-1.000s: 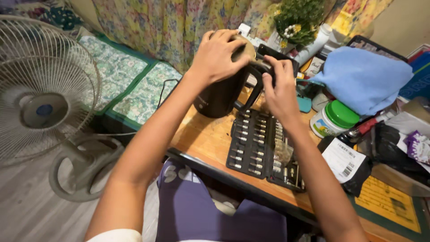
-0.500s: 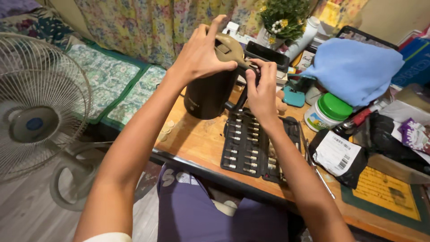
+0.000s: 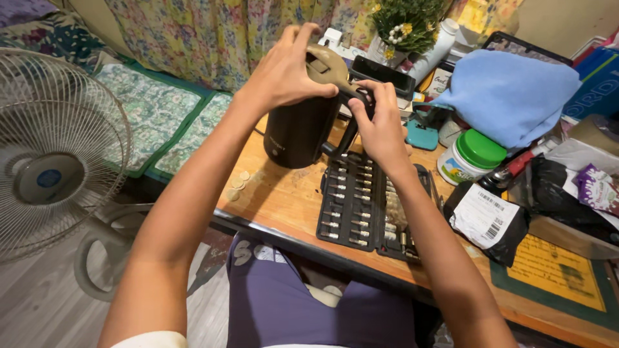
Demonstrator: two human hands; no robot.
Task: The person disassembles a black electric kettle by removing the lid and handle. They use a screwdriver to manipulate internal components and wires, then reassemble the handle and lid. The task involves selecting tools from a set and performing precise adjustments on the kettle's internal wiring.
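A black electric kettle (image 3: pixel 298 132) with a tan lid (image 3: pixel 327 64) stands on the wooden desk (image 3: pixel 284 203). My left hand (image 3: pixel 284 71) grips the lid and top rim from the left. Around the top of the kettle's handle, by the lid hinge, my right hand (image 3: pixel 380 122) is closed; whether it holds a small tool I cannot tell. Right in front of the kettle lies an open black case of screwdriver bits (image 3: pixel 361 206), under my right forearm.
A standing fan (image 3: pixel 55 161) is on the floor at left. Right of the kettle the desk holds a white jar with a green lid (image 3: pixel 469 158), a blue cloth (image 3: pixel 509 93), a black labelled bag (image 3: pixel 487 219), a phone (image 3: pixel 382 72) and a potted plant (image 3: pixel 403 22). Several coins (image 3: pixel 240 183) lie near the kettle.
The view has drifted slightly, so the kettle and hands sit a little left of before. Both hands stay on the kettle's lid and handle top, with only small finger shifts.
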